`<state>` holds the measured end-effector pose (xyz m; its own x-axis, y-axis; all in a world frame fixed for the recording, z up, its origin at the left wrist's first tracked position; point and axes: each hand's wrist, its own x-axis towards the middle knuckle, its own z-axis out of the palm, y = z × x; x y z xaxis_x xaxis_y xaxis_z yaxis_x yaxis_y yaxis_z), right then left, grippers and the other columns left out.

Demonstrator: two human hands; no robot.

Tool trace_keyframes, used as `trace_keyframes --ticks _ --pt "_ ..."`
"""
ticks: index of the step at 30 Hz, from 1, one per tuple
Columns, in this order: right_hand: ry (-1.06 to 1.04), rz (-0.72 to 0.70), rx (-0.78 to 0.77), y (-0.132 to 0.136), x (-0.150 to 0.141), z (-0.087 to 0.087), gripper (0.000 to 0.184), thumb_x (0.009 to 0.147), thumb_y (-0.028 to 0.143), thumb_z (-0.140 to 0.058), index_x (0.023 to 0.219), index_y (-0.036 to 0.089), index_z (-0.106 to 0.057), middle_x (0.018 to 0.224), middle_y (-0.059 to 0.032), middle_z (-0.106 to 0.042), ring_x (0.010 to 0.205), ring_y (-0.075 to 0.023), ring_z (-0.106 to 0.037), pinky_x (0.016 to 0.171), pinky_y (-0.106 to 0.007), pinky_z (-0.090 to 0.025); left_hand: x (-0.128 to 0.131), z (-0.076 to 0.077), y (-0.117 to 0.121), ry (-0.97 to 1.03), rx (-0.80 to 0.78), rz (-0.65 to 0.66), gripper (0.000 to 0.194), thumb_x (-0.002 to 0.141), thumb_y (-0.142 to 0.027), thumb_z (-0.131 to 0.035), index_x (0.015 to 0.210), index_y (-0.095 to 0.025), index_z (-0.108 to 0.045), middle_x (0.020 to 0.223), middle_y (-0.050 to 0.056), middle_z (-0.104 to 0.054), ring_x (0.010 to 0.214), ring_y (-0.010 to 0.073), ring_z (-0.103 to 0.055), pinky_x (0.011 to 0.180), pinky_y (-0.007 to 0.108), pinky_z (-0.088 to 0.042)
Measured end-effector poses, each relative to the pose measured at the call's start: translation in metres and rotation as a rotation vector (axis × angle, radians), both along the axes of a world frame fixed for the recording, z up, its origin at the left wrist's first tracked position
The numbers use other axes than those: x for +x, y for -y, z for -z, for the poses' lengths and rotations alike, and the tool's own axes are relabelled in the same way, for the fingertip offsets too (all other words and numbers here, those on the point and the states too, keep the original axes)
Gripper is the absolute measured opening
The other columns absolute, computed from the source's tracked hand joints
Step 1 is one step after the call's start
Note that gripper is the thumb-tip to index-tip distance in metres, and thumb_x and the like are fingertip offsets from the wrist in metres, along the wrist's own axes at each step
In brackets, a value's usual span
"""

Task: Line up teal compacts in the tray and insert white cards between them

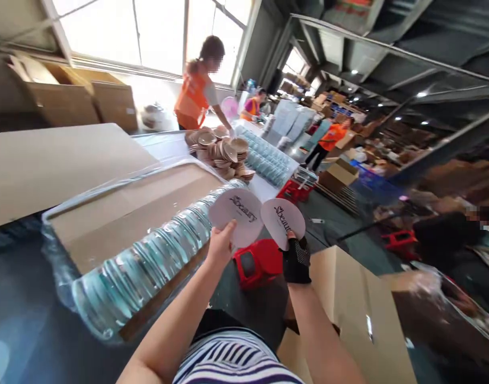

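Observation:
My left hand [220, 246] is bare and pinches the lower edge of a white round card [236, 212] with dark script printed on it. My right hand [296, 261], in a black fingerless glove, holds a second white round card [284, 220] of the same kind. The two cards sit side by side in front of me, nearly touching. Just left of my left hand runs a long row of clear round lids [148, 261] standing on edge on a cardboard sheet [140, 208] wrapped in plastic film.
A red plastic stool [257, 262] stands below my hands. A brown carton [360, 314] is at my right. Further along the table lie a pile of tan round pieces [224, 152] and more clear lids [268, 160]. People in orange vests [194, 96] work behind it.

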<state>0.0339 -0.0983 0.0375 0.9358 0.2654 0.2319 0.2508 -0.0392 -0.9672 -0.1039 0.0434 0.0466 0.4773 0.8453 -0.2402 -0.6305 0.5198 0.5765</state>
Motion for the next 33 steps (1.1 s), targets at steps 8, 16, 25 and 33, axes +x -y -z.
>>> trace_keyframes --ticks 8,16,25,33 --pt "0.694 -0.271 -0.434 -0.053 0.032 0.026 0.062 0.091 0.064 -0.036 0.078 0.015 -0.071 0.067 -0.0132 -0.069 0.058 -0.0213 -0.063 0.054 -0.029 -0.045 -0.013 -0.038 -0.124 0.061 -0.172 -0.515 0.030 0.084 -0.004 -0.062 0.109 -0.021 -0.065 0.092 -0.001 -0.074 0.080 0.0118 -0.070 0.082 0.029 -0.058" --pt "0.951 -0.529 -0.359 -0.084 0.052 0.046 0.043 0.100 0.039 -0.037 0.089 0.018 -0.072 0.069 -0.0054 -0.071 0.059 -0.0158 -0.065 0.052 -0.023 -0.042 0.027 -0.014 -0.154 -0.090 -0.286 -0.295 0.019 0.088 -0.007 -0.059 0.104 -0.012 -0.066 0.075 0.004 -0.073 0.065 0.0155 -0.069 0.071 0.028 -0.059" --pt "1.045 -0.611 -0.415 -0.092 0.069 0.050 0.040 0.101 0.037 -0.038 0.089 0.016 -0.070 0.068 -0.0053 -0.069 0.059 -0.0141 -0.064 0.054 -0.022 -0.041 0.020 0.011 -0.158 -0.006 -0.378 -0.325 0.030 0.090 -0.008 -0.055 0.118 -0.015 -0.063 0.085 0.003 -0.075 0.074 0.0144 -0.071 0.085 0.029 -0.058" --pt "1.026 -0.613 -0.680 -0.135 0.072 0.045 0.045 0.098 0.035 -0.032 0.084 0.014 -0.069 0.066 -0.0087 -0.068 0.056 -0.0165 -0.059 0.053 -0.026 -0.031 0.017 0.014 -0.165 0.019 -0.386 -0.300 0.025 0.089 -0.007 -0.056 0.110 -0.015 -0.066 0.085 0.004 -0.075 0.077 0.0156 -0.071 0.087 0.032 -0.057"
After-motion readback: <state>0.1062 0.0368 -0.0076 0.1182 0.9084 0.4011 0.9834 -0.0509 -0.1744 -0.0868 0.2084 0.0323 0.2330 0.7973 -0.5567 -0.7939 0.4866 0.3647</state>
